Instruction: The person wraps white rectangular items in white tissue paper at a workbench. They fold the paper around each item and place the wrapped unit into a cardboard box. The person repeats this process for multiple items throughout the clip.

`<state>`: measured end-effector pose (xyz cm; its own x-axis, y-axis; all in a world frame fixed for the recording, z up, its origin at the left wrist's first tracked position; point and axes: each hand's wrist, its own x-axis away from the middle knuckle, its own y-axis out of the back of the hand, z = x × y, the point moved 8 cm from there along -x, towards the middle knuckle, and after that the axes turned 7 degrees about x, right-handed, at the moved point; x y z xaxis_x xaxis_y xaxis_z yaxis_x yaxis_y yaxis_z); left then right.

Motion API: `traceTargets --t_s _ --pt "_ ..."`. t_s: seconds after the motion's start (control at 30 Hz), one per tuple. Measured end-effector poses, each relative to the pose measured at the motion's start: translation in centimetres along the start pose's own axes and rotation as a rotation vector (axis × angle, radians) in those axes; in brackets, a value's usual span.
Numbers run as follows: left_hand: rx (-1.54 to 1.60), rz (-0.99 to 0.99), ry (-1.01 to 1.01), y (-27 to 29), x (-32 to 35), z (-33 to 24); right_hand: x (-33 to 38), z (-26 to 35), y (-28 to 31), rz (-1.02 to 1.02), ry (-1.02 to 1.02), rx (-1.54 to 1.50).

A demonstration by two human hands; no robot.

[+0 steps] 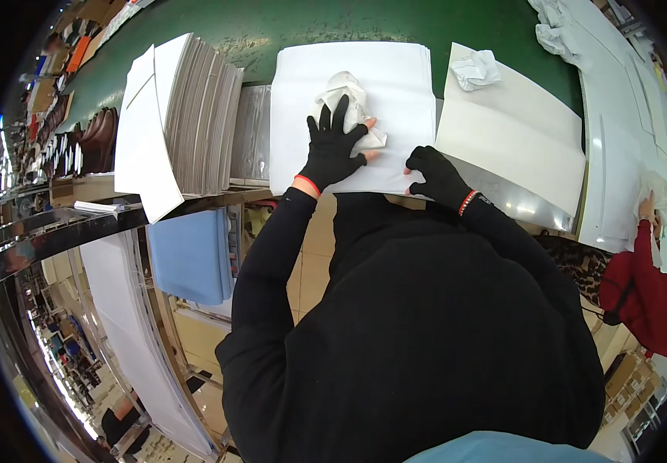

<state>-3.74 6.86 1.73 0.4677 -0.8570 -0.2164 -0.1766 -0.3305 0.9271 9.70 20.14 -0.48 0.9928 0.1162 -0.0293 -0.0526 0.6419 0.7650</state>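
Note:
My left hand [337,147], in a black glove with bare thumb and fingertip parts showing, lies with fingers spread over a crumpled white cloth [343,83]. The cloth rests on a stack of large white sheets [299,92] directly in front of me. At the near right corner of that stack is my right hand [437,176], also gloved. Its fingers are bent and touch the top sheet, with a gap between thumb and forefinger. Nothing shows inside that gap.
Left of the sheets stands a thick pile of boards [202,116] with white sheets leaning on it. To the right lies a cream sheet [511,131] with another crumpled cloth [475,69] on it. The table is green [333,19]. A person in red [638,297] works at far right.

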Motion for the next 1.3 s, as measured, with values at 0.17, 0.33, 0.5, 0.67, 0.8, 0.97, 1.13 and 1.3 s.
traceTargets --t_s 0.17,0.33,0.5,0.67,0.8,0.97,1.13,1.3 --pt "0.573 -0.171 0.147 1.3 -2.7 4.8 -0.9 -1.0 0.1 -0.055 0.037 0.089" --pt "0.504 -0.210 0.071 1.4 -2.9 4.8 -1.2 -0.4 0.3 -0.083 0.116 0.107" --pt "0.602 0.266 -0.144 -1.3 -4.5 1.2 0.5 -0.6 2.3 -0.160 0.009 -0.006" --pt "0.045 0.021 -0.213 -0.4 -3.8 -1.5 1.6 3.2 4.7 -0.261 0.109 0.146" --pt "0.248 -0.019 -0.217 -0.6 -1.9 -2.6 1.6 4.3 5.9 -0.364 0.181 0.227" --pt "0.506 0.148 -0.109 0.6 0.3 -6.1 -0.1 1.6 6.8 -0.373 0.016 0.059" --pt "0.501 0.353 0.135 -2.7 -0.8 -3.1 -1.7 0.0 7.2 -0.371 -0.107 -0.082" --pt "0.748 0.574 0.155 -6.1 -2.5 0.5 0.0 6.6 8.5 -0.486 0.211 0.243"
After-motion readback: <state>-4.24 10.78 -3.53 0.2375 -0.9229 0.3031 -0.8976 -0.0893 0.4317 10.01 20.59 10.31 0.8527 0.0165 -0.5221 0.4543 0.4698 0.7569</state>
